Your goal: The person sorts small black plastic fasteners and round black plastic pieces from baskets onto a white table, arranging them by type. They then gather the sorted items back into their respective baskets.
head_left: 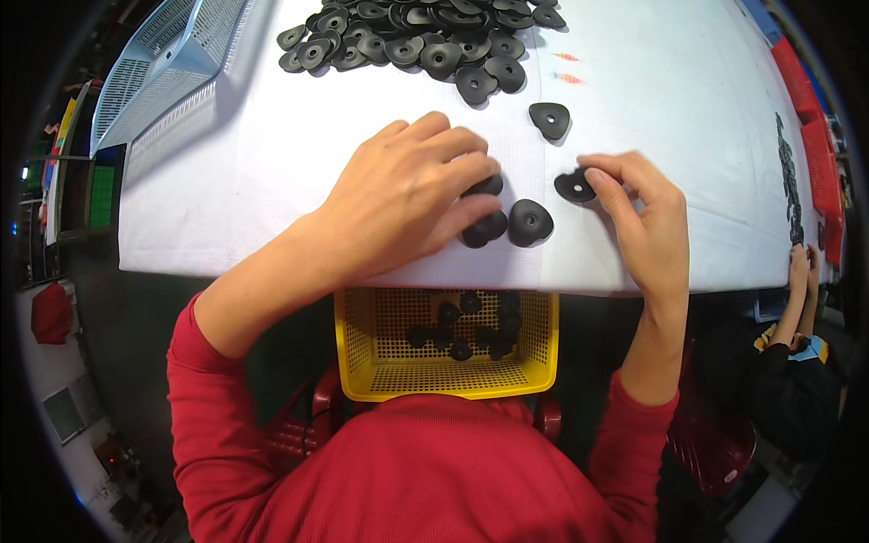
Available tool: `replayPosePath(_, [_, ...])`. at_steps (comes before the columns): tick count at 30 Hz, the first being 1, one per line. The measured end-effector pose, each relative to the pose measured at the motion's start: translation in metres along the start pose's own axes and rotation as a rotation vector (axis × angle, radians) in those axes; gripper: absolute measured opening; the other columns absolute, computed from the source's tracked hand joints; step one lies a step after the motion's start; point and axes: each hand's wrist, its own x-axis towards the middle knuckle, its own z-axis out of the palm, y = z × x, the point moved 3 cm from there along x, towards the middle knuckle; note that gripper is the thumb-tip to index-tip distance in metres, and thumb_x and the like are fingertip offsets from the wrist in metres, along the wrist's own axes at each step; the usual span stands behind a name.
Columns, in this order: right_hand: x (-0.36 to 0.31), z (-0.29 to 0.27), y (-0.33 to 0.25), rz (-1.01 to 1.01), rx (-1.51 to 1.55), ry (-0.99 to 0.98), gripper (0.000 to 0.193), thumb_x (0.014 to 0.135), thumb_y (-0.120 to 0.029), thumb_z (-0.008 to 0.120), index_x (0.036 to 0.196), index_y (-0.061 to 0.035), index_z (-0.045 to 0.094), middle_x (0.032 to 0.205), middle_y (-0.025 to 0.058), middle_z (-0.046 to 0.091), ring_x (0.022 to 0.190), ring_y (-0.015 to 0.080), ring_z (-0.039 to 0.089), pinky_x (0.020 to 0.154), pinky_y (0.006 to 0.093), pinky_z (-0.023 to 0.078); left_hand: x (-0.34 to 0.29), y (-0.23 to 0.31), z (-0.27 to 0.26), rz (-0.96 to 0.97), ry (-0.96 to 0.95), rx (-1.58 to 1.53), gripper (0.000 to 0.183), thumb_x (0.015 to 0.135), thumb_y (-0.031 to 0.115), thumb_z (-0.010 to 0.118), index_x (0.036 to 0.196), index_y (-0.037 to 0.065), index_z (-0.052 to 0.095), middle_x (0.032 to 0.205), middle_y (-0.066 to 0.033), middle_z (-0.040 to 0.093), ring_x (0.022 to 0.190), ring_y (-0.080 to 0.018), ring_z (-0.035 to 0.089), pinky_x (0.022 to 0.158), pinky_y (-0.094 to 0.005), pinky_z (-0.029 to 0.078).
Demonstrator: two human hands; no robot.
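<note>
My left hand point(418, 190) is closed over black discs near the table's front edge; one disc point(489, 186) shows between its fingers and thumb, and another black disc point(485, 230) lies under the thumb. Between thumb and fingers, my right hand point(641, 201) pinches a rounded black disc point(570, 187) with a small hole in its middle. A rounded-triangular black disc point(530, 223) lies on the white cloth between the hands. Farther off sits another loose disc point(549, 119). The big pile of black discs point(416, 36) is spread at the far side.
A yellow perforated basket point(539, 385) holding several black pieces stands below the table edge. At the far left is a light-blue plastic basket point(167, 72). Red trays point(819, 154) line the right edge, where another person's hands point(800, 262) touch a row of dark pieces point(787, 176).
</note>
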Motion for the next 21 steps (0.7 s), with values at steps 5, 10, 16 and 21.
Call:
replayPosePath(5, [0.026, 0.016, -0.01, -0.455, -0.372, 0.123, 0.022, 0.08, -0.011, 0.07, 0.102, -0.0064, 0.07, 0.096, 0.002, 0.067, 0.091, 0.0217, 0.06, 0.076, 0.033, 0.047, 0.013, -0.018, -0.005, -0.012, 0.156, 0.166, 0.024, 0.077, 0.014, 0.073, 0.099, 0.007, 0.068, 0.098, -0.005, 0.066, 0.085, -0.0236, 0.06, 0.073, -0.0356, 0.051])
replayPosePath(10, [0.028, 0.021, -0.017, -0.436, -0.493, 0.053, 0.02, 0.081, -0.015, 0.069, 0.099, -0.0081, 0.071, 0.098, 0.0016, 0.067, 0.088, 0.0213, 0.061, 0.077, 0.0327, 0.045, 0.029, -0.042, 0.01, 0.025, 0.183, 0.383, 0.025, 0.08, 0.014, 0.071, 0.103, 0.007, 0.069, 0.104, -0.0022, 0.067, 0.088, -0.0192, 0.06, 0.074, -0.0316, 0.05])
replayPosePath(16, [0.039, 0.021, -0.017, -0.363, -0.26, -0.014, 0.018, 0.084, -0.014, 0.066, 0.101, -0.0076, 0.07, 0.099, 0.0061, 0.066, 0.085, 0.0253, 0.061, 0.074, 0.034, 0.048, 0.025, -0.04, 0.003, -0.128, 0.235, -0.028, 0.019, 0.083, 0.014, 0.069, 0.101, 0.006, 0.071, 0.084, -0.006, 0.069, 0.077, -0.0215, 0.062, 0.068, -0.032, 0.05])
replayPosePath(21, [0.071, 0.045, -0.018, -0.65, -0.496, 0.084, 0.028, 0.085, -0.015, 0.066, 0.112, -0.0077, 0.065, 0.109, 0.0032, 0.063, 0.099, 0.0241, 0.058, 0.083, 0.0374, 0.047, 0.024, -0.047, -0.008, -0.255, 0.157, -0.011, 0.021, 0.084, 0.017, 0.069, 0.103, 0.007, 0.07, 0.09, -0.0079, 0.069, 0.081, -0.0239, 0.062, 0.072, -0.0333, 0.051])
